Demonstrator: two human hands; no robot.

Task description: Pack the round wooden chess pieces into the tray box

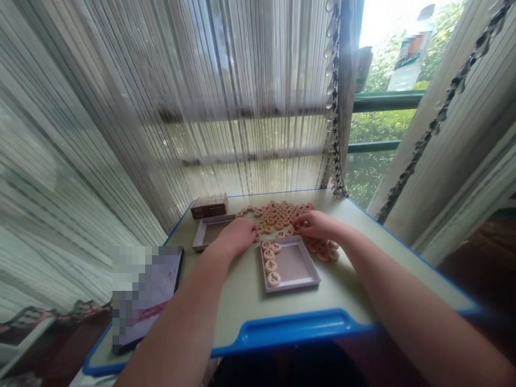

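Round wooden xiangqi pieces with red or dark characters lie in a spread across the far middle of the table. My left hand is at the left side of the spread, its fingers curled down and mostly hidden behind the hand. Across from it, my right hand reaches in from the right, fingertips pinched at a piece near the front of the spread. Between my forearms sits a shallow open box tray. Several dark-lettered pieces stand along its left side and top left corner, face up.
Another shallow box tray lies partly behind my left hand, with a closed box beyond it. A tablet rests at the left table edge. More pieces lie under my right wrist. String curtains hang behind the table.
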